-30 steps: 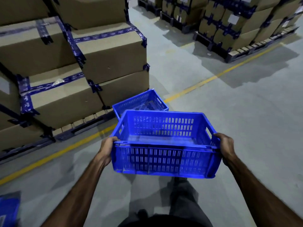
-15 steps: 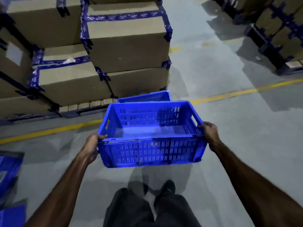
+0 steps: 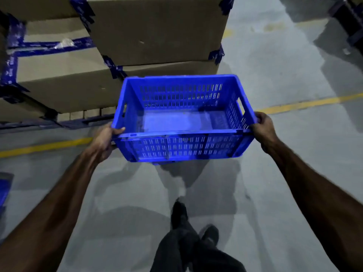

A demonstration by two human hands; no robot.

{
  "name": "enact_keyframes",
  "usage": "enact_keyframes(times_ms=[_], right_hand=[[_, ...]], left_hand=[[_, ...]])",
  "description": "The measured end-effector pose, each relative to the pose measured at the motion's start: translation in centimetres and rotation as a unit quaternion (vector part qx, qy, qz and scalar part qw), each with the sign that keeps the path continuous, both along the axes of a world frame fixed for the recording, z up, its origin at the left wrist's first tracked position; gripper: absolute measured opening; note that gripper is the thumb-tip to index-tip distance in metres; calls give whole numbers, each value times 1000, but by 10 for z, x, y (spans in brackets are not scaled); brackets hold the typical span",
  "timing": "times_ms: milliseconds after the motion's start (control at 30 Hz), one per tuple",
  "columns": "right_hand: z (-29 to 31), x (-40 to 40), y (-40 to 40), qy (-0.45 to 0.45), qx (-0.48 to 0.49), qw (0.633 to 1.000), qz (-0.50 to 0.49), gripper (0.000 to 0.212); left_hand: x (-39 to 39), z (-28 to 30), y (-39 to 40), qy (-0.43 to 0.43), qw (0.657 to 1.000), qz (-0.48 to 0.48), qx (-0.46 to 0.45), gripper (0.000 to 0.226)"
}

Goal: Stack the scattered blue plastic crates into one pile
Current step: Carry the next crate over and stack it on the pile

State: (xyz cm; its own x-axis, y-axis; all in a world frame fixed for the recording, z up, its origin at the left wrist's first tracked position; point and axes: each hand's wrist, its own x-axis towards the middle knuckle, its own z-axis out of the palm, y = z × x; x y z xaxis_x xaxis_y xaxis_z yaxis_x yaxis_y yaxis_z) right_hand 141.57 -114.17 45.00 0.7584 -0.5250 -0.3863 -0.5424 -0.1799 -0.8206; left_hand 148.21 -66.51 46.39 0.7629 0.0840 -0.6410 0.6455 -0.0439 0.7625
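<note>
Presently noted, head view only:
Crate: one blue plastic crate (image 3: pixel 182 118) is held up off the concrete floor (image 3: pixel 284 79), roughly level, open side up, nothing seen inside it.
Crate walls: slotted on all four sides; a handle cut-out is seen in each short end.
Left hand (image 3: pixel 105 139): wrapped round the near left corner of the rim, thumb laid over the top edge, fingers hidden beneath.
Right hand (image 3: pixel 264 127): clamped on the near right corner of the rim, fingers curled over the edge.
Position: the crate is carried in front of the body, above a yellow floor line (image 3: pixel 306 104) and just before the stacked cardboard boxes (image 3: pixel 153 30).
Boxes: brown, bound with blue tape, set on a pallet (image 3: pixel 84 119) at the left.
Left edge: a blue object (image 3: pixel 4 188) is partly cut off by the frame; what it is cannot be told.
Below: dark trousers (image 3: pixel 188 250) and dark shoes (image 3: pixel 179 213) are seen on the floor.
Image: slightly blurred.
</note>
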Motion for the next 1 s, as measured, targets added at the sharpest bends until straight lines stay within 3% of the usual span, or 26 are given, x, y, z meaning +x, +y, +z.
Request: enact_keyframes(times_ms=[267,500,633,767,900,1000], right_hand=[[-97,26,23,-81,3,997,-14,50],[-192,15,22,-182,20,983,-18,48],[-230,16,15,-261,22,965,-33,44],[-254,20,18,-362,28,932,-22,20],[-282,8,21,-445,-5,895,11,39],[-313,-7,20,-439,-50,896,46,47]], left_hand=[[44,-108,17,-64,998,1,6,35],[29,-186,19,-143,989,8,-29,35],[16,-224,16,-233,970,33,-58,36],[9,-253,0,-339,932,89,-90,40],[-7,-279,-20,-423,896,111,-75,64],[-25,-311,-29,-411,901,130,-50,59]])
